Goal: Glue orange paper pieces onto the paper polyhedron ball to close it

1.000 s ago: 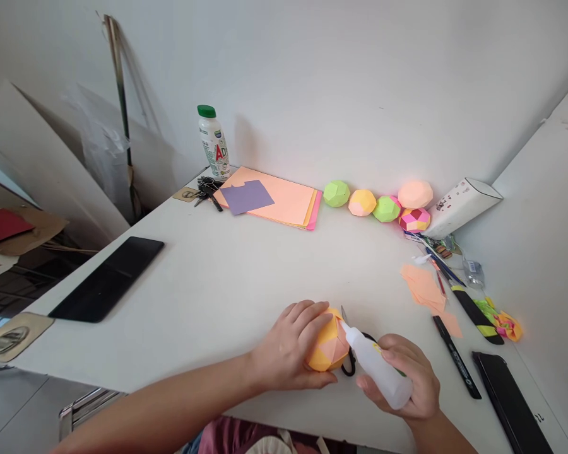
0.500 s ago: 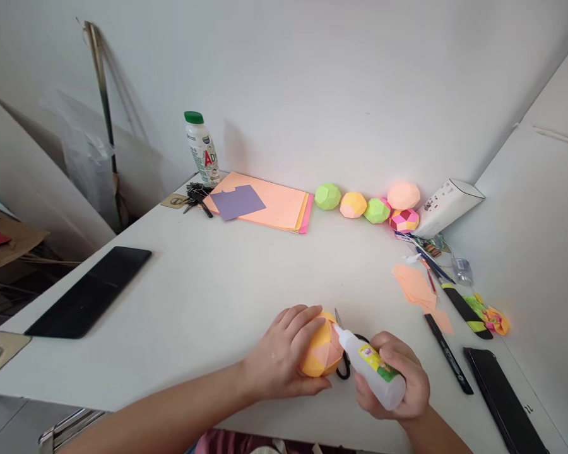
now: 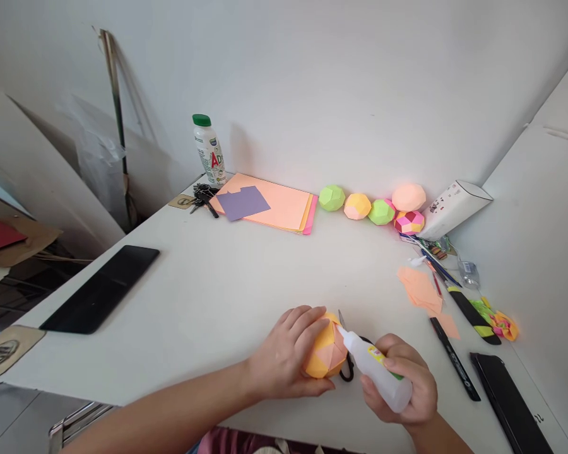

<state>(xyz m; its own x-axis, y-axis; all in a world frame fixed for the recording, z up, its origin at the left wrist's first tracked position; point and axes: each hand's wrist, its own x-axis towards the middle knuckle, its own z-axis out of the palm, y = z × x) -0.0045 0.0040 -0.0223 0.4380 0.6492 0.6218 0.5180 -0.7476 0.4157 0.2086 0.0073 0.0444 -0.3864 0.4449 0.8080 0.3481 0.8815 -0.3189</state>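
My left hand (image 3: 288,353) is closed round a faceted paper ball (image 3: 325,354) in yellow-orange and peach, just above the table's front part. In my right hand (image 3: 409,378) is a white glue bottle (image 3: 381,372), tilted with its nozzle pointing up and left. The nozzle tip meets the upper right side of the ball, by the edge of a paper facet. Behind the ball and bottle lies a pair of scissors (image 3: 347,371) with black handles, partly hidden.
Several finished paper balls (image 3: 331,198) line the wall beside a stack of coloured paper (image 3: 274,202). At left are a bottle with a green cap (image 3: 209,151), keys (image 3: 203,195) and a black tablet (image 3: 104,290). Peach paper pieces (image 3: 419,289), a black marker (image 3: 454,359) and a black case (image 3: 508,403) lie right.
The view has shifted slightly, so everything sits a little further right. The glue bottle has rolled slightly in my right hand, its label turning away. The nozzle stays at the ball.
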